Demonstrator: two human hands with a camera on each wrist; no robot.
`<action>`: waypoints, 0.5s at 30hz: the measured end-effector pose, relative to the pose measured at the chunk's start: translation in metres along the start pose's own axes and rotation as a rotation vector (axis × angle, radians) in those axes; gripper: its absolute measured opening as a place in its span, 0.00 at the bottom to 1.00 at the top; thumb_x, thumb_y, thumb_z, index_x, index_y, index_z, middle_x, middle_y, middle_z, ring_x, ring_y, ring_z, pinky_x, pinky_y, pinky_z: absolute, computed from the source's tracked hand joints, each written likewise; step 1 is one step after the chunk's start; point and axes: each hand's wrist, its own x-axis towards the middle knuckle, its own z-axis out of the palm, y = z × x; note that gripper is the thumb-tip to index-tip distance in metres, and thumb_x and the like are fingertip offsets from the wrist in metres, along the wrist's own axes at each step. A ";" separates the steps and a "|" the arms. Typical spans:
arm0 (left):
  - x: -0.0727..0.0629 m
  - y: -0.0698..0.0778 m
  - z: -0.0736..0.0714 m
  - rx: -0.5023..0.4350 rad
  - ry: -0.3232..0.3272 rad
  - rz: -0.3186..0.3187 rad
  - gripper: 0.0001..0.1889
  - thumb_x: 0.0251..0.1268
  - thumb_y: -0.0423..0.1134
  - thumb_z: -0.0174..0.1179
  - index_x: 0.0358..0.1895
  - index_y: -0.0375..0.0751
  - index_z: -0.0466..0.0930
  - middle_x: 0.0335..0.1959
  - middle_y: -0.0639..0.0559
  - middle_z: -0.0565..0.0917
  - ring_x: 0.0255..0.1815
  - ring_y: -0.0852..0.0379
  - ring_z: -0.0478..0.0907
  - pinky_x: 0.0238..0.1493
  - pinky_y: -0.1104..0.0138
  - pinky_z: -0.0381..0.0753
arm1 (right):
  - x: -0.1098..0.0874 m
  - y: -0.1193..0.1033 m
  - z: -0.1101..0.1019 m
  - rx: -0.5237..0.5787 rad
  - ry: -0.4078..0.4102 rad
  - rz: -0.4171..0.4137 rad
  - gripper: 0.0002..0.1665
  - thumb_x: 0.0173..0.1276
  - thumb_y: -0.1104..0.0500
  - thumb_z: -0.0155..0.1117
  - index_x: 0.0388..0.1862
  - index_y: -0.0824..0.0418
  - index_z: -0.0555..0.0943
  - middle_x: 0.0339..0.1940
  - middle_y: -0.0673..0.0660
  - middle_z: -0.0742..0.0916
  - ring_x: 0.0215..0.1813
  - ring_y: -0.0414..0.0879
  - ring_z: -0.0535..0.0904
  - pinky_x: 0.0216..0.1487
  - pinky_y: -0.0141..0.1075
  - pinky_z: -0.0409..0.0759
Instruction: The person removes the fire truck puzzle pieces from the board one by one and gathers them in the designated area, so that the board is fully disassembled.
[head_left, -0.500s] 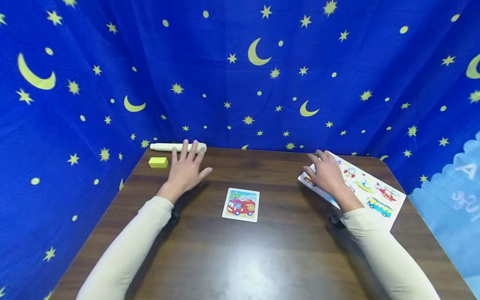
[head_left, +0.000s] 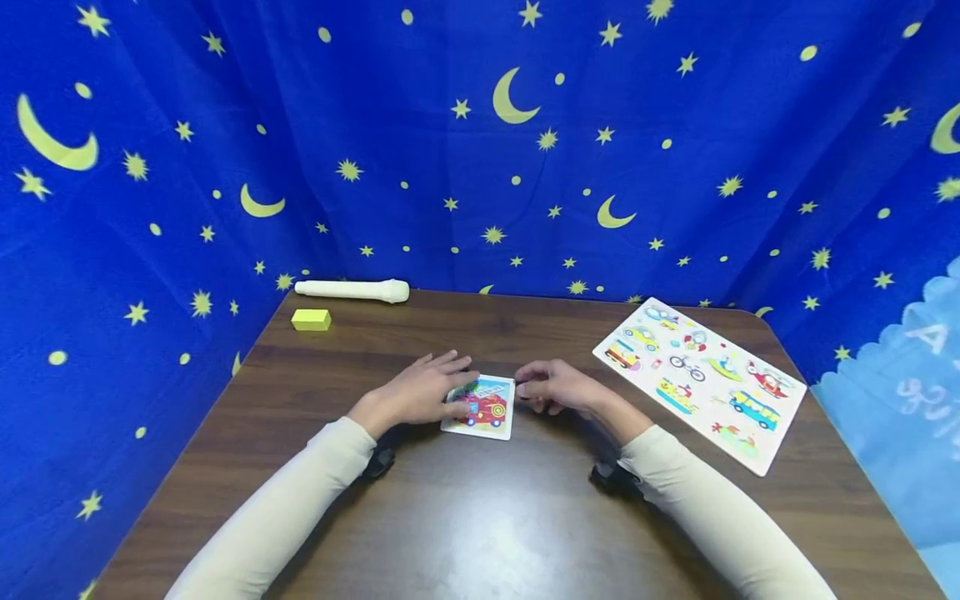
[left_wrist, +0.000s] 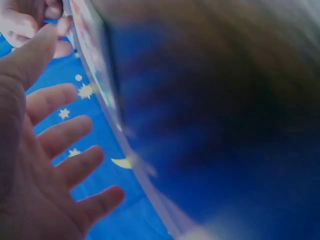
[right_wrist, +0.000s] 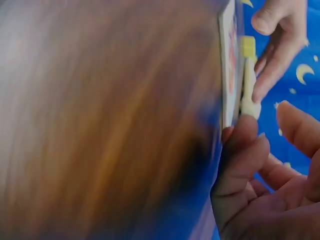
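A small square picture card (head_left: 491, 408) with a red fire engine lies at the middle of the table. My left hand (head_left: 420, 392) stretches over its left side with straight, spread fingers, covering part of the picture. At the card's right edge is my right hand (head_left: 558, 387), its fingers loosely bent. The right wrist view shows a fingertip right at the end of the card (right_wrist: 228, 75), while the thumb stands apart from the fingers. Nothing lies in the left palm in the left wrist view.
A cream toy microphone (head_left: 352, 290) lies along the back left edge, with a yellow block (head_left: 311, 320) in front of it. To the right is a white board (head_left: 716, 429) with vehicle pictures. A blue starry curtain (head_left: 420, 125) hangs behind the table (head_left: 487, 517).
Both hands have come inward to the card: the left from beside the microphone and block, the right from over the white board, now uncovered. The card stays about where it was.
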 end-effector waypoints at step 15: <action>0.001 0.011 0.003 0.024 -0.146 -0.062 0.40 0.64 0.67 0.63 0.77 0.57 0.67 0.81 0.50 0.61 0.83 0.47 0.50 0.79 0.40 0.49 | 0.009 0.000 0.020 -0.052 0.012 -0.012 0.26 0.69 0.57 0.68 0.62 0.67 0.78 0.27 0.56 0.80 0.25 0.45 0.75 0.22 0.33 0.71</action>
